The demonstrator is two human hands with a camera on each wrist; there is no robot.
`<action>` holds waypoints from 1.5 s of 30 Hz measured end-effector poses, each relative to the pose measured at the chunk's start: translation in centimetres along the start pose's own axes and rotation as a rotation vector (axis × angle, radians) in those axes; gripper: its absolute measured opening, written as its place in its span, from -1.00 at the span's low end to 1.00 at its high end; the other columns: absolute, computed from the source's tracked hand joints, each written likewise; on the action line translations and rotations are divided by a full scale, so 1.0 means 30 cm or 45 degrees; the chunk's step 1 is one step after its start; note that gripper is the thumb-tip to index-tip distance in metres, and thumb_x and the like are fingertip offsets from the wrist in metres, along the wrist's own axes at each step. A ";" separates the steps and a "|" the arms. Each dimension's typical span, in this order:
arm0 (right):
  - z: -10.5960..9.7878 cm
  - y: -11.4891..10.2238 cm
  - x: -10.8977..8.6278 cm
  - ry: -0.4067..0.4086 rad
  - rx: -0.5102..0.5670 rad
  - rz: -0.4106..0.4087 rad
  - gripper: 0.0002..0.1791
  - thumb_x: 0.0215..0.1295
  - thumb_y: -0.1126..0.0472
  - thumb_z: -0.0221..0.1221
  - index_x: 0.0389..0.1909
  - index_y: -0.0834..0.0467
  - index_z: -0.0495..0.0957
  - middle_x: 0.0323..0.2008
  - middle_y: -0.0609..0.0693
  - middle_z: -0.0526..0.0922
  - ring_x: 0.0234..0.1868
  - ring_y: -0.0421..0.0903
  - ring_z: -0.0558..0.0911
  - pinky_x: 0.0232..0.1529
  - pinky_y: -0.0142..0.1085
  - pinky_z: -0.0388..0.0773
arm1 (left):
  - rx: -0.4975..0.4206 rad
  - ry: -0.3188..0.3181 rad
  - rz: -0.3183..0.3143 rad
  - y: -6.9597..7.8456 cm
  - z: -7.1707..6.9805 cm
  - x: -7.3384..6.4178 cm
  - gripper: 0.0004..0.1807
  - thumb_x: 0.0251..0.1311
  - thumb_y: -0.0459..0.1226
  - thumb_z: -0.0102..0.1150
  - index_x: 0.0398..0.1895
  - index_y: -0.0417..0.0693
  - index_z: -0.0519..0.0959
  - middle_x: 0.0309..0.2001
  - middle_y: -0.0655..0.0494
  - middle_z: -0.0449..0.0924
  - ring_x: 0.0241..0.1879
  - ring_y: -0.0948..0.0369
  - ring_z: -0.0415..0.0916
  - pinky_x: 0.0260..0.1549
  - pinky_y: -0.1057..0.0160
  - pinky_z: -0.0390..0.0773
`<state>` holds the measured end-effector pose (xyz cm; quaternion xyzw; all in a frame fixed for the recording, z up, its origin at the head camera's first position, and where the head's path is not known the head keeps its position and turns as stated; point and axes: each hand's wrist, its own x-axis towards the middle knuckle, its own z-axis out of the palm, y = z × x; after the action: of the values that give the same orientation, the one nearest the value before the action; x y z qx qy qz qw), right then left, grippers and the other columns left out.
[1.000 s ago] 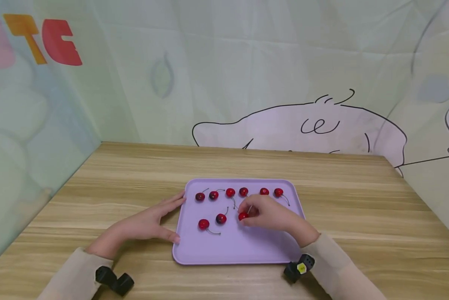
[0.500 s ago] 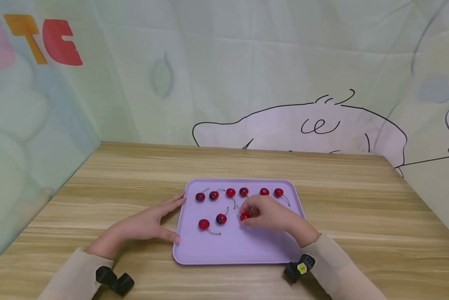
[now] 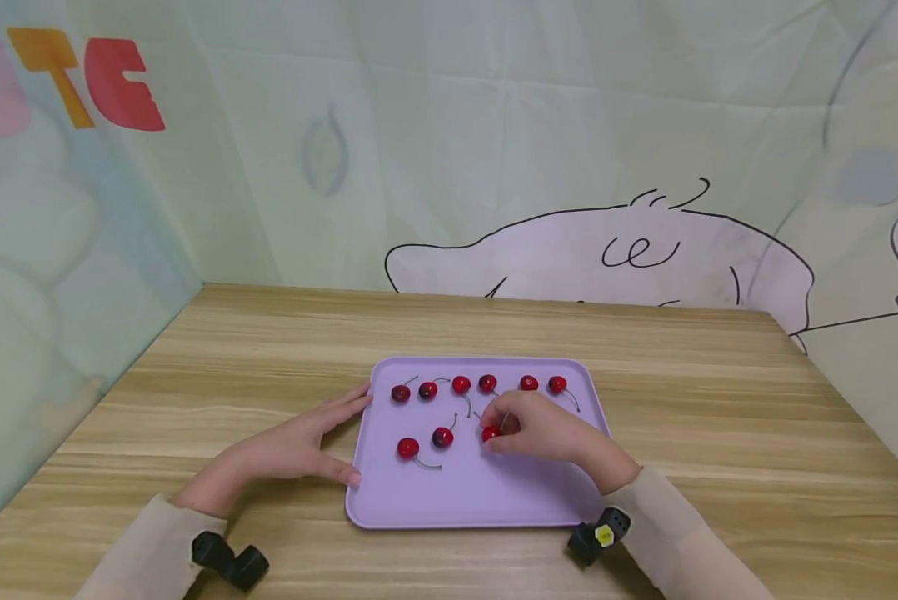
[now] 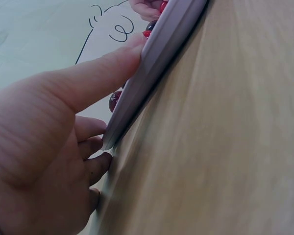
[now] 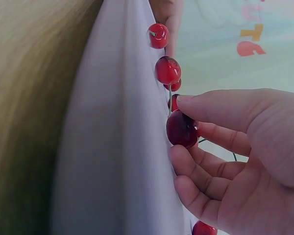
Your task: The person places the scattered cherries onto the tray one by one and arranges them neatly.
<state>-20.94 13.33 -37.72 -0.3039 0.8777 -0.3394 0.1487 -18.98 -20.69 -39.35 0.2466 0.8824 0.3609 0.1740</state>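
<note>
A lilac tray (image 3: pixel 467 500) lies on the table with several red cherries on it. My right hand (image 3: pixel 542 425) is over the tray's middle, pinching a cherry (image 3: pixel 491 433) between thumb and fingers, low at the tray surface. In the right wrist view this cherry (image 5: pixel 181 128) looks dark red, with the thumb over its upper side. To its left lie a dark-sided cherry (image 3: pixel 442 437) and another cherry (image 3: pixel 407 449) with its stem toward the right. My left hand (image 3: pixel 291 442) rests at the tray's left side, thumb (image 4: pixel 132 46) on the rim and fingers spread along the edge.
Along the tray's far side runs a row of several cherries, from the left one (image 3: pixel 400 393) to the right one (image 3: pixel 557 385). The wood-grain table (image 3: pixel 329 325) reaches back to a printed cloth backdrop (image 3: pixel 449 167). Black wrist cameras (image 3: pixel 599 537) sit on both sleeves.
My right hand has shifted slightly to the right with the pinched cherry. The left hand, the tray and the other cherries stay where they were.
</note>
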 end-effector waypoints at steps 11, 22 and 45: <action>-0.005 -0.004 0.000 -0.006 -0.010 -0.007 -0.86 0.13 0.29 0.34 -0.28 0.15 0.62 -0.43 -0.14 0.57 -0.44 -0.22 0.50 -0.37 -0.42 0.52 | -0.009 0.004 0.034 -0.003 -0.005 0.005 0.12 -0.05 0.03 0.45 0.50 -0.17 0.04 0.54 -0.14 -0.19 0.47 -0.27 -0.30 0.32 -0.36 -0.16; -0.008 -0.003 0.003 -0.006 -0.019 -0.004 -0.82 0.14 0.27 0.34 -0.23 0.15 0.61 -0.42 -0.14 0.58 -0.43 -0.22 0.51 -0.36 -0.41 0.53 | 0.006 0.004 0.032 -0.002 -0.009 0.004 0.12 -0.04 0.03 0.44 0.50 -0.17 0.04 0.53 -0.15 -0.18 0.45 -0.32 -0.30 0.30 -0.39 -0.19; -0.001 0.006 -0.018 0.006 0.020 0.024 -0.72 0.14 0.24 0.35 -0.12 0.18 0.58 -0.30 -0.07 0.58 -0.36 -0.19 0.54 -0.30 -0.40 0.54 | 0.018 0.016 0.021 -0.007 0.002 -0.002 0.12 -0.06 0.07 0.43 0.50 -0.16 0.06 0.53 -0.13 -0.16 0.47 -0.27 -0.26 0.32 -0.36 -0.14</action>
<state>-20.61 13.81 -37.79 -0.2936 0.8781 -0.3457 0.1523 -18.97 -20.81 -39.54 0.2527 0.8840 0.3575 0.1636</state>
